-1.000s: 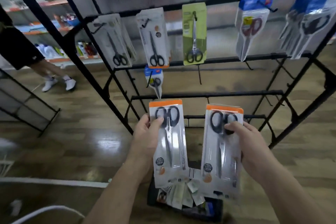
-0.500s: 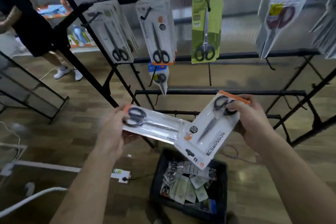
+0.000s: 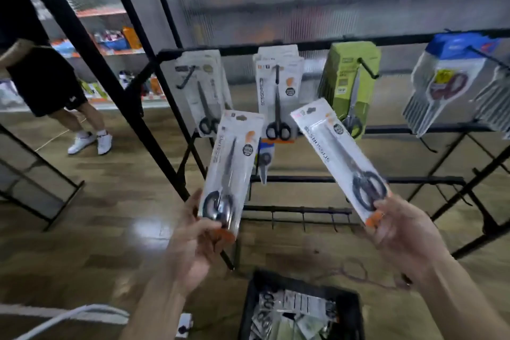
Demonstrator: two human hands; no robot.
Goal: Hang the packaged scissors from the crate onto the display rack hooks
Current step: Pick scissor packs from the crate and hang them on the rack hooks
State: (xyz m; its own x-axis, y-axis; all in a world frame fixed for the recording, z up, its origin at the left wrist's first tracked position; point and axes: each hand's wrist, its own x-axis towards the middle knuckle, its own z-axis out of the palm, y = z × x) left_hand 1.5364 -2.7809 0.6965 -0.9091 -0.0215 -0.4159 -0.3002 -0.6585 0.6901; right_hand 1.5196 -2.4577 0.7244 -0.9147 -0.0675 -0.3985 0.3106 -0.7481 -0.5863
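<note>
head view: the left hand (image 3: 193, 240) curls thumb and fingers round the orange bottom edge of one scissors pack (image 3: 234, 163), held nearly upright with the handles down. the right hand (image 3: 405, 237) pinches the handle end of a second scissors pack (image 3: 336, 152), its top leaning left. both are flat glossy white cards with clear blisters, apart from each other, in front of the black metal display rack (image 3: 358, 37). just behind them on the top bar hang grey packs (image 3: 204, 96), white packs (image 3: 277, 96), green packs (image 3: 350, 85) and blue-topped packs (image 3: 447, 85), each on a slanted hook. a lower rail of small bare hooks (image 3: 303, 218) runs between the wrists. the black plastic crate (image 3: 248, 306) sits on the floor below, with more packs inside. shiny wood floor (image 3: 110, 188) lies open to the left, where a person in black shorts (image 3: 52, 83) stands beyond the slanted rack post (image 3: 91, 52).
</note>
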